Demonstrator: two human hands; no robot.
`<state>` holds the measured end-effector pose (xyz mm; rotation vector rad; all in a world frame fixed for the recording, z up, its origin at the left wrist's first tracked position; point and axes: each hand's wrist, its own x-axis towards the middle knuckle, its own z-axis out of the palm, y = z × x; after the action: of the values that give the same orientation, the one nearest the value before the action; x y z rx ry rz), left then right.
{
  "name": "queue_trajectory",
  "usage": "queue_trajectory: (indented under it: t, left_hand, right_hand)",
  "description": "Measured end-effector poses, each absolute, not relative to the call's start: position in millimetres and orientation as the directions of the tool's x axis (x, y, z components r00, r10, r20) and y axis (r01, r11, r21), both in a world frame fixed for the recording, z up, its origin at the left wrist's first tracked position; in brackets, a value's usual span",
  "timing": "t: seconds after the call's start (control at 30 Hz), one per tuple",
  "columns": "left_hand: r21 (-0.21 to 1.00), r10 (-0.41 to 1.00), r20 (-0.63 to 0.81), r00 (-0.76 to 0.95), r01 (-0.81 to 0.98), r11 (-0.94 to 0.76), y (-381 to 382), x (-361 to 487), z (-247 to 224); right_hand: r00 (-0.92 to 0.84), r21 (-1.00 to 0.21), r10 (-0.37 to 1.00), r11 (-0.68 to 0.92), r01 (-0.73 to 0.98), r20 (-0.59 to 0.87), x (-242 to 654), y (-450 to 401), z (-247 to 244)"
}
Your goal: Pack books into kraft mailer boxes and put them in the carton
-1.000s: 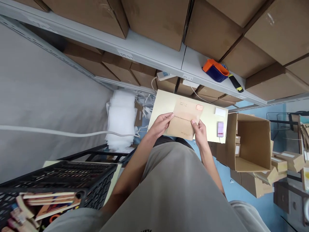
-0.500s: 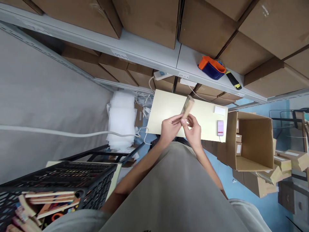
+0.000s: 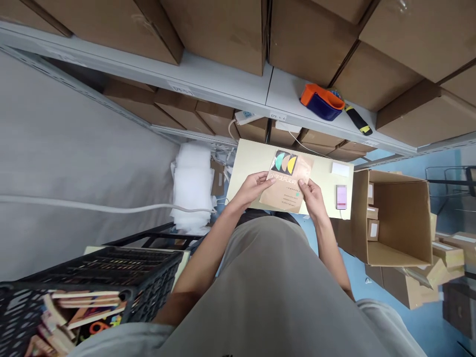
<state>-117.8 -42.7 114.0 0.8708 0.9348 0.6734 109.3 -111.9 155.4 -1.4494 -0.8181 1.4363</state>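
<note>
Left hand (image 3: 250, 191) and right hand (image 3: 314, 199) have fingers (image 3: 266, 185) clamped on opposite edges of a tan, rectangular paper book (image 3: 284, 187), held over the pale-yellow rectangular desk (image 3: 250, 159).

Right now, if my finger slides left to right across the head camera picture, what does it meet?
Black crate, stack of white sheets, left hand, brown book, right hand, phone, open cardboard box.

The book (image 3: 284, 191) is hovering above the surface (image 3: 249, 156). A phone (image 3: 341, 197) is lying on the surface, to the book's right; a box (image 3: 403, 213) is standing farther right. Beyond, a cutter (image 3: 359, 121) is resting on a shelf (image 3: 226, 74). A crate (image 3: 148, 267) is standing at near left, holding books (image 3: 57, 322).
</note>
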Motion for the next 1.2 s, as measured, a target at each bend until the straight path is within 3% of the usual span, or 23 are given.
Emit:
queue_trajectory:
  t: [0.2, 0.4, 0.47, 0.7, 0.87, 1.03, 1.2]
  left_hand:
    - [0.920, 0.882, -0.320, 0.346, -0.110, 0.377, -38, -116, 118]
    - [1.000, 0.929, 0.018, 0.370, -0.006, -0.017, -24, -129, 141]
    - [0.996, 0.927, 0.071, 0.368, 0.027, -0.087, -22, -132, 150]
    - [0.987, 0.957, -0.141, 0.254, 0.109, 0.117, -23, -134, 150]
    - [0.984, 0.964, -0.177, 0.200, 0.072, 0.165, -28, -130, 146]
    - [0.958, 0.922, -0.243, 0.301, -0.073, 0.277, -33, -135, 145]
    - [0.938, 0.894, -0.331, 0.301, 0.002, 0.346, -34, -133, 147]
  right_hand:
    - [0.056, -0.963, 0.963, -0.260, -0.065, -0.264, 131, -104, 144]
    - [0.145, -0.997, 0.989, -0.036, 0.070, -0.026, 132, -98, 155]
    - [0.151, -0.997, 0.989, -0.006, 0.072, 0.005, 129, -97, 160]
    - [0.180, -0.986, 0.976, -0.138, 0.090, -0.120, 126, -97, 160]
    - [0.144, -0.975, 0.976, -0.182, 0.130, -0.163, 133, -97, 161]
    - [0.097, -0.977, 0.975, -0.205, 0.059, -0.198, 138, -103, 160]
    - [0.126, -0.951, 0.945, -0.306, 0.030, -0.301, 131, -103, 156]
